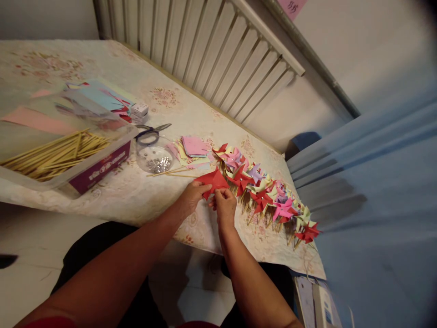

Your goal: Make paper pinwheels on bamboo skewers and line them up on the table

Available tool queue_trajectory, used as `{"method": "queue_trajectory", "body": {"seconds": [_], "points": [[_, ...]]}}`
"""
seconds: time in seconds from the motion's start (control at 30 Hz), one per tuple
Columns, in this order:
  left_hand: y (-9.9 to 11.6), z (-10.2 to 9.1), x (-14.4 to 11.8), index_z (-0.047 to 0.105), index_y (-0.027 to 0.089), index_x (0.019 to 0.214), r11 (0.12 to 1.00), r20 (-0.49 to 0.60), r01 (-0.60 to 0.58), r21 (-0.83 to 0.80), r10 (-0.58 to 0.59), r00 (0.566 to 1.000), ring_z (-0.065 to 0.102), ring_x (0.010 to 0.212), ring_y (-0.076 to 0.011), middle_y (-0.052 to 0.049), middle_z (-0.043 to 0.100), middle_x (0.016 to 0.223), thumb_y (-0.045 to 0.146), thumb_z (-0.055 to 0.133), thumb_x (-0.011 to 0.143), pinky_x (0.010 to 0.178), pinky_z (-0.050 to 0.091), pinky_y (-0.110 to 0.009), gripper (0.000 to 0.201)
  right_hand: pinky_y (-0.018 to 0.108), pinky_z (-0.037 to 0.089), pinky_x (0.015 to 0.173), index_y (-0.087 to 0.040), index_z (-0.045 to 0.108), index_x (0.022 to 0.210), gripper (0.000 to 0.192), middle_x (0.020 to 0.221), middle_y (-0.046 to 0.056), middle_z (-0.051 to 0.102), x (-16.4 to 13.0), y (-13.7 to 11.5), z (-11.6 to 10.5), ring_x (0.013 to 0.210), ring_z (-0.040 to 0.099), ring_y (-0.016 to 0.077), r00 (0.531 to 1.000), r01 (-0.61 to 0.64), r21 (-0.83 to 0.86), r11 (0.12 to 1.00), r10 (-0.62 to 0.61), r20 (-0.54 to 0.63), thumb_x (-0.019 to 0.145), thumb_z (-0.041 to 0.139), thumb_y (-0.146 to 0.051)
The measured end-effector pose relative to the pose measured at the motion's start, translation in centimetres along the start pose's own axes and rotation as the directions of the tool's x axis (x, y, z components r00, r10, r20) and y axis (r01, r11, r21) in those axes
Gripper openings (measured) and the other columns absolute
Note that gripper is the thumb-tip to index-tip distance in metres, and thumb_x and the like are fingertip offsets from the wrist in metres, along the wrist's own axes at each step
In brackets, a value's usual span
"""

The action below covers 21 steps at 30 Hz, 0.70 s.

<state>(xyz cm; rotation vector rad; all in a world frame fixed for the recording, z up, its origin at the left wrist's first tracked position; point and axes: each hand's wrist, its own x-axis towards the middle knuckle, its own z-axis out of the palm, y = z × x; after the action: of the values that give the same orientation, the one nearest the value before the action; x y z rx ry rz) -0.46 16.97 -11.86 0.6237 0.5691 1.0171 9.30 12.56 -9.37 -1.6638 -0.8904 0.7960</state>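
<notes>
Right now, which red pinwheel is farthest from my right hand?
The red pinwheel at the group's right end, beside the blue curtain; the other red ones sit nearer your right hand.

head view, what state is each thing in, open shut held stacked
red paper, held in left hand and right hand
scissors, lying down, blades look shut
round tub, open, shiny metal bits inside
bin, open, holding many sticks
paper squares, loosely stacked
pinwheels, mounted on sticks, clustered
small box, looks shut

"How's the light?"
"Dim and warm, with soft shadows on the blue curtain [372, 209] at right."
"Glare?"
"Glints on silvery pins [160, 163], left of centre; upper-right corner blackened, edges stretched."
</notes>
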Motion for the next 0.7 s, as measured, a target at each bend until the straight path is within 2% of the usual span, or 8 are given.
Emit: {"method": "queue_trajectory", "body": {"seconds": [0.33, 0.7], "points": [[0.13, -0.23, -0.02, 0.064, 0.014, 0.058, 0.994, -0.058, -0.018, 0.104, 0.024, 0.998, 0.047, 0.049, -0.0103, -0.001, 0.059, 0.054, 0.028, 0.074, 0.064, 0.049, 0.033, -0.024, 0.018, 0.023, 0.033, 0.038, -0.022, 0.059, 0.070, 0.019, 0.049, -0.006, 0.057, -0.03, -0.22, -0.17, 0.039, 0.053, 0.0126, 1.000, -0.025, -0.010, 1.000, 0.026, 0.014, 0.071, 0.061, -0.041], [0.08, 0.01, -0.08, 0.064, 0.015, 0.060, 0.997, 0.002, -0.016, 0.078, 0.016, 1.000, 0.049, 0.048, -0.0112, -0.001, 0.060, 0.055, 0.030, 0.073, 0.065, 0.049, 0.035, -0.025, 0.018, 0.024, 0.032, 0.039, -0.023, 0.059, 0.068, 0.018, 0.047, -0.007, 0.053, 0.15, 0.13, -0.12, 0.037, 0.045, 0.0116, 1.000, -0.021, -0.015, 1.000, 0.021, 0.014, 0.072, 0.060, -0.041]]}}
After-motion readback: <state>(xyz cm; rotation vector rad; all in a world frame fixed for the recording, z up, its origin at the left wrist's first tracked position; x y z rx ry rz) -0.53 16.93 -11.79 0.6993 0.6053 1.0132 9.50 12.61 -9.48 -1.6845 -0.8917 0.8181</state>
